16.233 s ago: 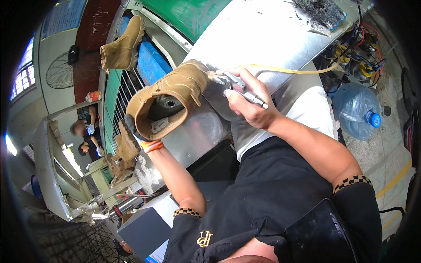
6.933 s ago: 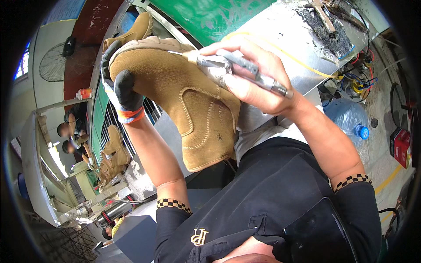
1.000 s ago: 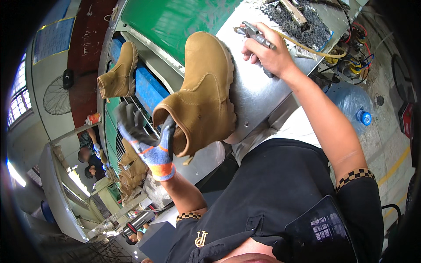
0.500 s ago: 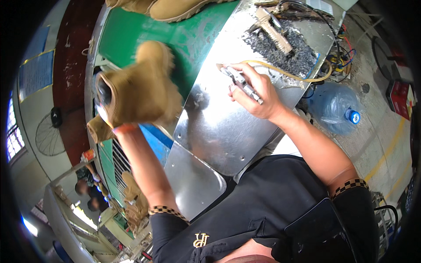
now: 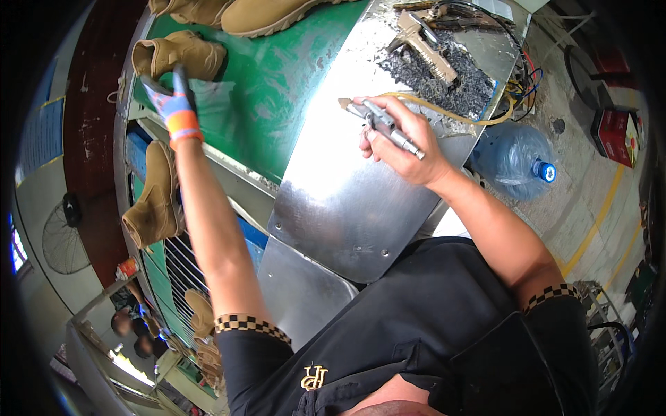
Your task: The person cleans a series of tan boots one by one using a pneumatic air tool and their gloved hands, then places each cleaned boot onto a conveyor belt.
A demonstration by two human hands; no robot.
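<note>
A tan boot [image 5: 195,54] rests on the green belt [image 5: 257,104] at the far left. My left hand [image 5: 173,107], in a grey, blue and orange glove, is at its near side by the shaft. The dark fingertips overlap the boot's edge, thumb and fingers apart; whether they touch it I cannot tell. Over the shiny metal plate [image 5: 333,208], my bare right hand [image 5: 406,139] is closed round a slim silver hand tool [image 5: 388,128] with a brownish pointed tip. A yellowish hose [image 5: 444,113] runs from behind that hand.
More tan boots [image 5: 267,15] lie along the belt's far end. Another boot [image 5: 156,197] hangs beside the belt's left edge. Dark crumbs [image 5: 423,80] and a dirty metal tool [image 5: 427,52] lie on the far plate. A large blue water bottle [image 5: 517,163] stands right.
The boot that my left hand was carrying has moved away and to the left, onto the belt. My left hand now shows open beside it. My right hand keeps its tool nearly still.
</note>
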